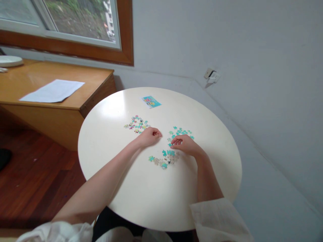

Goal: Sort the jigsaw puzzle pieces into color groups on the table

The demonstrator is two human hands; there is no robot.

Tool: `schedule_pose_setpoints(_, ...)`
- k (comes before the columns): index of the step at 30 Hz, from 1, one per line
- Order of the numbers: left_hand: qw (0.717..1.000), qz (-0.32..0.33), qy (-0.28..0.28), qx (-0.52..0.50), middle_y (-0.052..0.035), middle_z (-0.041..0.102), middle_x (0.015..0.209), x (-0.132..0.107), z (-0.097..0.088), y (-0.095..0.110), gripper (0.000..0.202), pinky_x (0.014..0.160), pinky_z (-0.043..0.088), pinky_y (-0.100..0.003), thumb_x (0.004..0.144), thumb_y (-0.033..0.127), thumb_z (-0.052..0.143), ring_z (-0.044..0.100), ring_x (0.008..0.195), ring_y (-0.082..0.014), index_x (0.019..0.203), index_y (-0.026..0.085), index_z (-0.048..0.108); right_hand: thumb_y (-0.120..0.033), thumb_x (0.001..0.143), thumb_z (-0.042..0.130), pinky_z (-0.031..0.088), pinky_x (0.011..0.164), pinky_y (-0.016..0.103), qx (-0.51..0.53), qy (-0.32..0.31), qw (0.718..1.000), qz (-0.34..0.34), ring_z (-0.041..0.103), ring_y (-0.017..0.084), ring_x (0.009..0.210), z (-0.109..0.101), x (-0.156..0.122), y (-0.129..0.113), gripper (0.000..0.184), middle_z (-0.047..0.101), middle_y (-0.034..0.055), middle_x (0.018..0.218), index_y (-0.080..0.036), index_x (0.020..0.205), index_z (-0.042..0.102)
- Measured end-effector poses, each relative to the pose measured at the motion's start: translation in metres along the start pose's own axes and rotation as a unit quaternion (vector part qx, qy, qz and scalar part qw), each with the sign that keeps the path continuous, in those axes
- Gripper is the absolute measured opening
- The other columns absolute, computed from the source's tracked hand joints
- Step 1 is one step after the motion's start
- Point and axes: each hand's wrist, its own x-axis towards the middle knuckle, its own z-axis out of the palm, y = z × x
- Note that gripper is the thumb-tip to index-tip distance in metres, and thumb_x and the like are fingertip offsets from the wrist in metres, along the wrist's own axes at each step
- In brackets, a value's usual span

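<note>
My left hand (150, 135) is closed, its fingers curled together just right of a pile of pink, white and multicoloured jigsaw pieces (136, 123). Whatever its fingertips may hold is too small to make out. Low over the table, my right hand (186, 144) pinches at a teal jigsaw piece (170, 145) by its thumb and index finger. Behind that hand spreads a group of teal and green pieces (180, 131). Nearer to me lies a third group, of grey-beige and teal pieces (161, 161), with a short teal row (168, 153) along its far side.
A small colourful picture card (151, 102) lies at the far part of the round white table (101, 141). To the left stands a wooden desk (98, 79) with a white paper sheet (54, 90). A wall with a socket (211, 75) borders the right side.
</note>
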Motion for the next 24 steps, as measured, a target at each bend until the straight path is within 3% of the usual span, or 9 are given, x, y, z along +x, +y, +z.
schedule_pose_setpoints(8,1.000,0.001,0.001,0.006,-0.0032,0.065,0.068,0.001,0.001,-0.002,0.023,0.058,0.038,-0.021,0.071,0.013,0.047,0.052,0.060,-0.0103,0.078,0.009,0.068,-0.025,0.056,0.069,0.039,0.058,0.024,-0.033,0.013,0.999,-0.005,0.050,0.012,0.060,-0.001,-0.001,-0.004,0.013,0.056,-0.0014,0.058,-0.016,0.064,0.063)
schedule_pose_setpoints(16,1.000,0.005,0.001,0.002,-0.0036,0.067,0.070,0.000,0.000,-0.002,0.022,0.060,0.040,-0.021,0.070,0.012,0.046,0.054,0.061,-0.0108,0.075,0.010,0.067,-0.029,0.061,0.062,0.043,0.062,0.026,0.065,0.009,0.998,-0.008,0.055,0.014,0.061,-0.007,-0.003,0.002,0.013,0.060,0.0000,0.059,-0.016,0.063,0.060)
schedule_pose_setpoints(24,1.000,0.007,-0.001,-0.008,-0.0039,0.067,0.071,0.001,0.001,-0.003,0.022,0.060,0.040,-0.020,0.070,0.011,0.045,0.055,0.062,-0.0106,0.074,0.010,0.067,-0.029,0.060,0.062,0.042,0.057,0.025,0.079,0.032,0.996,0.035,0.054,0.013,0.055,-0.012,-0.005,0.009,0.013,0.059,-0.0009,0.053,-0.016,0.063,0.062)
